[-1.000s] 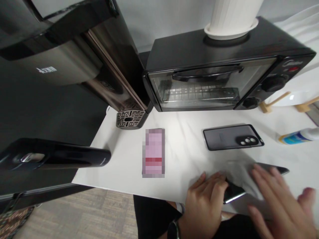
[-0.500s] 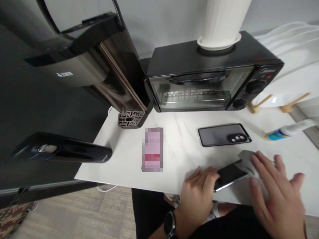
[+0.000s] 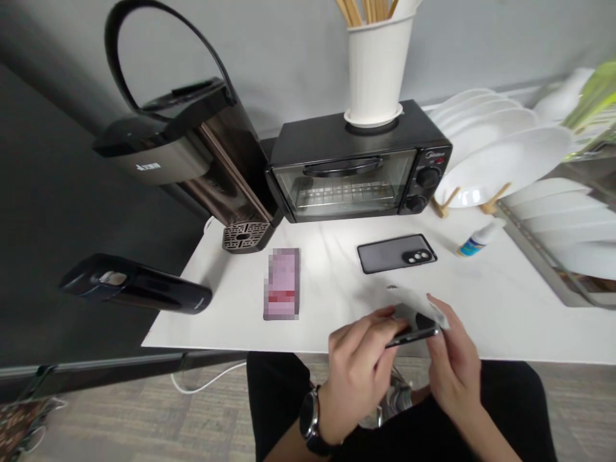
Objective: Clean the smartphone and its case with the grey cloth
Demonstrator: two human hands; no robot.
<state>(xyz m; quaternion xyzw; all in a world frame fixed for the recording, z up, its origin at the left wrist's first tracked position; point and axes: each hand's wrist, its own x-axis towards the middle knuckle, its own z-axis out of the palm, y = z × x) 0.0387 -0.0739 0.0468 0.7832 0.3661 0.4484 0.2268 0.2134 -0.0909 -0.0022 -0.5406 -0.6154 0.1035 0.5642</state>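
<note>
Near the table's front edge, my left hand [image 3: 360, 359], with a watch on its wrist, grips the left end of a dark phone [image 3: 416, 330]. A thin grey-white cloth [image 3: 418, 301] lies over the phone's upper side and partly hides it. My right hand [image 3: 455, 359] pinches the cloth at the phone's right end. Behind them a phone case [image 3: 397, 253] with camera cutouts lies flat on the white table [image 3: 332, 289]. Right of the case stands a small spray bottle [image 3: 474, 242], slightly blurred.
A pixelated pink rectangular item [image 3: 283, 282] lies left of centre. Farther left are a dark bottle [image 3: 158, 289] and a water dispenser [image 3: 212, 167]. A toaster oven [image 3: 346, 179] carries a white pot [image 3: 378, 70]. White plates [image 3: 505, 154] stand in a rack at right.
The view has shifted, showing more of the right side. My right hand has come closer to my left, its fingers now around the phone's right end with the cloth, and the phone is turned.
</note>
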